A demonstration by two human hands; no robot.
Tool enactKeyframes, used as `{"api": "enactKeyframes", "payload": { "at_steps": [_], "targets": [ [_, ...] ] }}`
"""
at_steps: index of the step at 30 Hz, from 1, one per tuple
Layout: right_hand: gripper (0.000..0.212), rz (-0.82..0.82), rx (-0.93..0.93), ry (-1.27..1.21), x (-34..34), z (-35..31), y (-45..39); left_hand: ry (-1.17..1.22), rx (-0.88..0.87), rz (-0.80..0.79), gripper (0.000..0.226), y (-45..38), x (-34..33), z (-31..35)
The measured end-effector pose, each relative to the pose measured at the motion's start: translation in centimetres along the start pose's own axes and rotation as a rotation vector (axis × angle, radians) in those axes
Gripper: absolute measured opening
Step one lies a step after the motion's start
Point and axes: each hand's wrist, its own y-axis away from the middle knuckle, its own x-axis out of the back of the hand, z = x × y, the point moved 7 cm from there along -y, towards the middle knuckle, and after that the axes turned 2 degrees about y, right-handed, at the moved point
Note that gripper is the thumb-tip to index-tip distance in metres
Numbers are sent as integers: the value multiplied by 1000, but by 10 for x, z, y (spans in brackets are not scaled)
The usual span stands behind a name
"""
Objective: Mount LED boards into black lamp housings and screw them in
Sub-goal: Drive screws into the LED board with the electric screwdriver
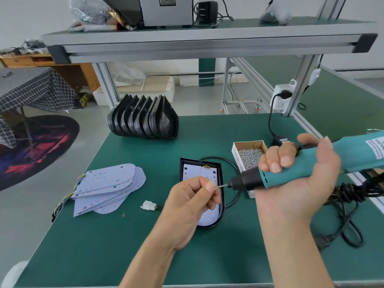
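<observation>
- Step: loading a screw (216, 189) onto driver (291, 173) bit; L hand (193, 201) pinches the screw, R hand (295, 175) grips driver.
- LED board (200, 175) sits in housing (222, 188) on bench (128, 235), under hands.
- Next, likely: seat screw, tip driver down to a board hole.

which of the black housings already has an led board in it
The housing lying flat under the left hand, with a white board inside. The other housings stand stacked on edge at the table's far side.
</observation>
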Motion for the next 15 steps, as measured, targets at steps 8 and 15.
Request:
{"api": "enactKeyframes", "payload": {
  "at_steps": [8, 15],
  "targets": [
    [29, -20, 10, 10, 3, 2, 2, 5, -10, 73, 23, 3, 1, -4],
    [27, -31, 23, 11, 2, 3, 2, 19, -23, 104, 24, 5, 1, -6]
  ]
}}
